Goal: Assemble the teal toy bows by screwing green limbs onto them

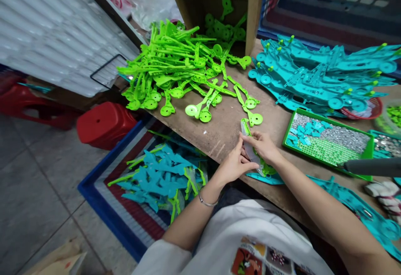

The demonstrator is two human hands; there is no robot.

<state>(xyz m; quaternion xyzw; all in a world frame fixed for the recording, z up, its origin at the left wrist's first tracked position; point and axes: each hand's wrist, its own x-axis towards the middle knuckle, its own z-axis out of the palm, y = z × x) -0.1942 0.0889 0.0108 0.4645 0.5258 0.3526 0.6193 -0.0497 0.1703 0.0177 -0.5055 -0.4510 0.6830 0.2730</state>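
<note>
Both hands meet at the front edge of the brown table (225, 129). My left hand (235, 164) and my right hand (262, 146) pinch a green plastic part (247, 135) with a clear strip on it, lying over a teal plastic piece (266, 177). Fingers of both hands are closed around it. A big heap of bright green plastic parts (184, 66) lies just beyond, spilling from a cardboard box (216, 8). Stacked teal plastic frames (319, 74) sit to the right.
A green tray (328, 141) holds small teal bits and shiny screws. A blue crate (138, 200) on the floor holds assembled teal and green pieces. A red stool (105, 122) stands left of it. A grey tool handle (372, 166) lies at the right.
</note>
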